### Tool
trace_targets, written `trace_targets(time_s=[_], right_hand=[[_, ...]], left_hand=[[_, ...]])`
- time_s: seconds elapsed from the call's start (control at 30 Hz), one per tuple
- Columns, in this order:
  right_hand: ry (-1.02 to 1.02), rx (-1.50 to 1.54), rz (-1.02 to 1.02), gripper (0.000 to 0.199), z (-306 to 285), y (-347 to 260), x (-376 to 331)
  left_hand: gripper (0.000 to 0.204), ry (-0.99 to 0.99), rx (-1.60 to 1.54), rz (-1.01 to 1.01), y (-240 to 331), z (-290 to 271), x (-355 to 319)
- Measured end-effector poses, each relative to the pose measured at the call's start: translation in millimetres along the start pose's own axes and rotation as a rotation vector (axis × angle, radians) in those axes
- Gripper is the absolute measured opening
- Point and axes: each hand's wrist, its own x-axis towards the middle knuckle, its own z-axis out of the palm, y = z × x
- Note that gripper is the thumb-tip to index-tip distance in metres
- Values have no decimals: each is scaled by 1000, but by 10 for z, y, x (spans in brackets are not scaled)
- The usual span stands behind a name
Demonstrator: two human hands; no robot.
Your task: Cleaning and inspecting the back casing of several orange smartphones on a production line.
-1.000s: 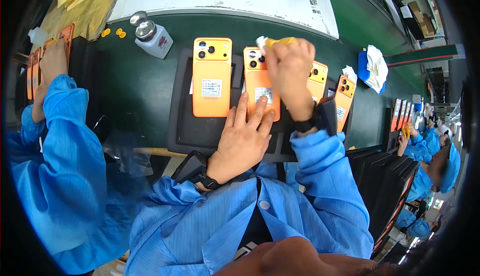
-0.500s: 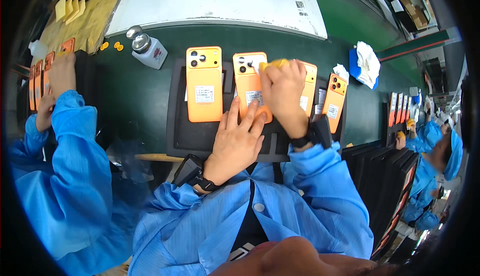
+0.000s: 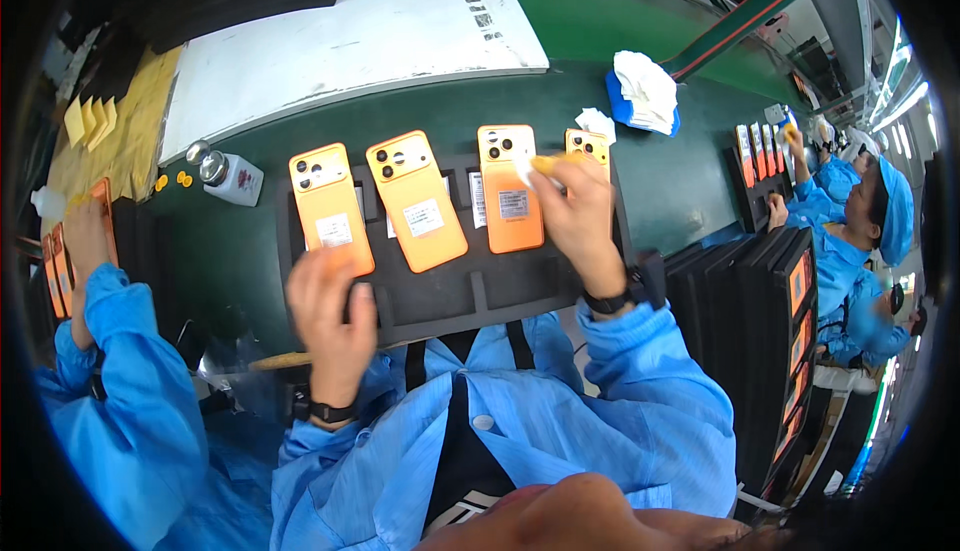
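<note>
Four orange phones lie back up in a row on a black foam tray [image 3: 430, 301]. My left hand [image 3: 335, 301], somewhat blurred, is open with fingers apart over the lower end of the leftmost phone [image 3: 312, 179]; whether it touches is unclear. The second phone [image 3: 415, 206] lies slightly tilted, a white label on its back. My right hand [image 3: 580, 201] pinches a white wipe [image 3: 524, 168] in yellow-covered fingertips at the upper right edge of the third phone [image 3: 515, 226]. Partly hidden behind that hand is the fourth phone [image 3: 588, 141].
A white pump bottle [image 3: 235, 179] stands left of the tray, near small yellow finger cots [image 3: 183, 180]. Beyond the tray is a blue holder of white wipes [image 3: 645, 96]. Black trays [image 3: 735, 291] are stacked at right. Co-workers in blue sit on both sides.
My left hand has left the second phone and moved left to the leftmost one. My right hand, with the wipe, has gone from the second phone to the third. The view has turned.
</note>
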Motion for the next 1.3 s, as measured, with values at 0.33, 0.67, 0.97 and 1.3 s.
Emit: trace_targets(time_s=[0.33, 0.67, 0.97, 1.3], right_hand=[[207, 118, 390, 14, -565, 764, -948], [196, 169, 375, 11, -831, 1129, -964], [-118, 13, -316, 11, 482, -497, 204], [-211, -300, -424, 7, 1213, -741, 312]], left_hand=[[55, 19, 32, -363, -268, 16, 150], [62, -117, 201, -117, 299, 233, 136], [39, -381, 113, 160, 350, 426, 138], [43, -406, 13, 127, 308, 410, 127]])
